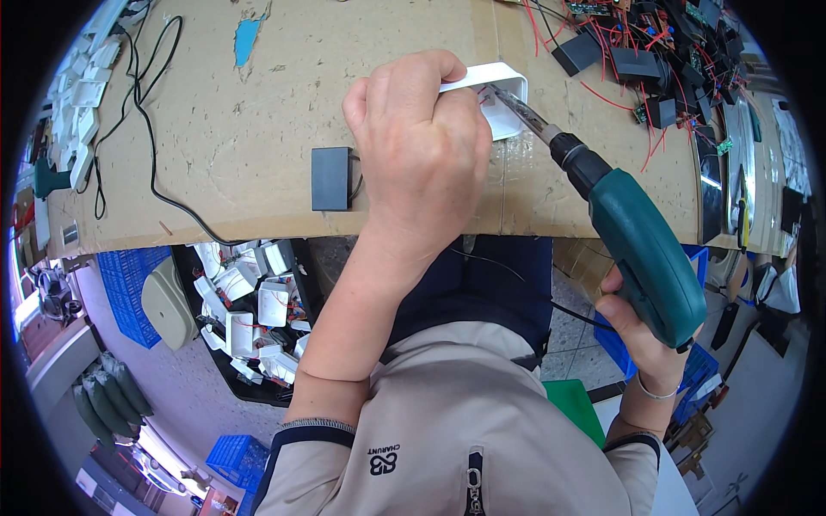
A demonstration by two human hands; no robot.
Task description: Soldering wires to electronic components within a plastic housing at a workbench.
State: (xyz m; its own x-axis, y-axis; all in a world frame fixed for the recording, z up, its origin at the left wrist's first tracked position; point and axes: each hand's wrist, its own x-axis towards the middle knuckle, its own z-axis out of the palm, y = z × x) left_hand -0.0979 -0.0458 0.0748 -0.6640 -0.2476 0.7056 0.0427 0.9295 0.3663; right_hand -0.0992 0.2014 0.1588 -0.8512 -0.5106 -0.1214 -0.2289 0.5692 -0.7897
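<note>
My left hand (422, 138) is closed on a white plastic housing (509, 77), held over the cardboard-covered table with its open side facing right. My fingers hide the housing's left part. From the lower right, my right hand (641, 331) grips a dark green power drill (641, 245) with a black collar and a long metal bit. The bit's tip reaches inside the housing; what it touches there is too small to make out. Beside my left wrist, a black rectangular box (330, 179) with a thin dark wire lies on the table.
Black boxes with red wires and circuit boards (637, 64) pile up at the far right. White housings (86, 120) line the left edge near a black cable (146, 129). Below the table's front edge stands a black bin (249, 391) of white housings, beside a blue crate (129, 297).
</note>
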